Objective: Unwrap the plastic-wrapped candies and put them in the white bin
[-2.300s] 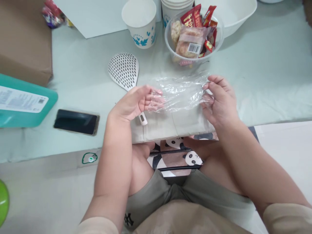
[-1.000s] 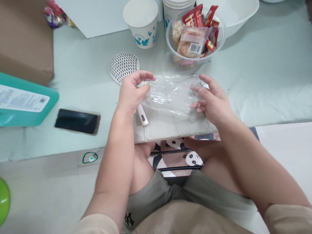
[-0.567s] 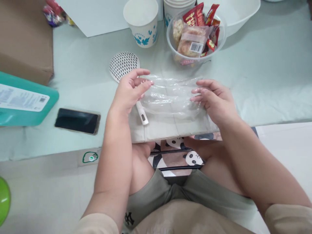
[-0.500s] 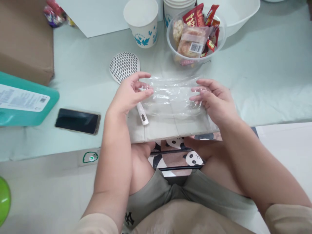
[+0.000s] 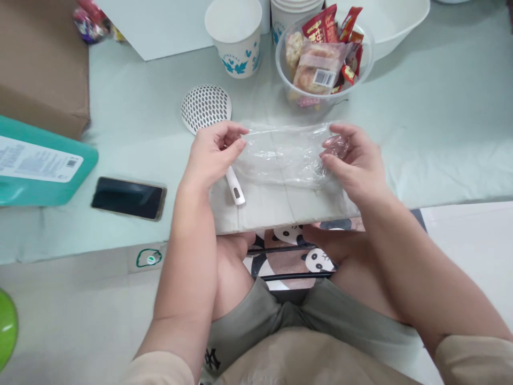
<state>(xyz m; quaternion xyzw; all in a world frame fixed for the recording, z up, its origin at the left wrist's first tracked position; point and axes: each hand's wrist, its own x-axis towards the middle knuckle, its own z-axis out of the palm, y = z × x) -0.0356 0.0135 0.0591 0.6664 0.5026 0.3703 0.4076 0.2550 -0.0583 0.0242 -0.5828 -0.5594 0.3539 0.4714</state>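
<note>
A crinkled clear plastic bag (image 5: 284, 155) is stretched between my two hands, above the near part of the table. My left hand (image 5: 214, 152) pinches its left end between thumb and fingers. At the other end, my right hand (image 5: 356, 163) grips the bag, with some of the film bunched among its fingers. Beneath my left hand lies a white skimmer (image 5: 206, 107) with an oval-holed head; its handle points toward me and my hand covers the middle part of it.
Behind the bag stand a paper cup (image 5: 234, 43), a clear bowl of wrapped snacks (image 5: 284, 80) and a white basin (image 5: 393, 32). To the left are a phone (image 5: 128, 198), a teal container (image 5: 48, 187) and a cardboard box (image 5: 44, 69). The table edge runs just above my lap.
The plastic bag has been drawn flatter, and its right end is more gathered in my right hand. The fingers of my left hand have closed more tightly on its left end.
</note>
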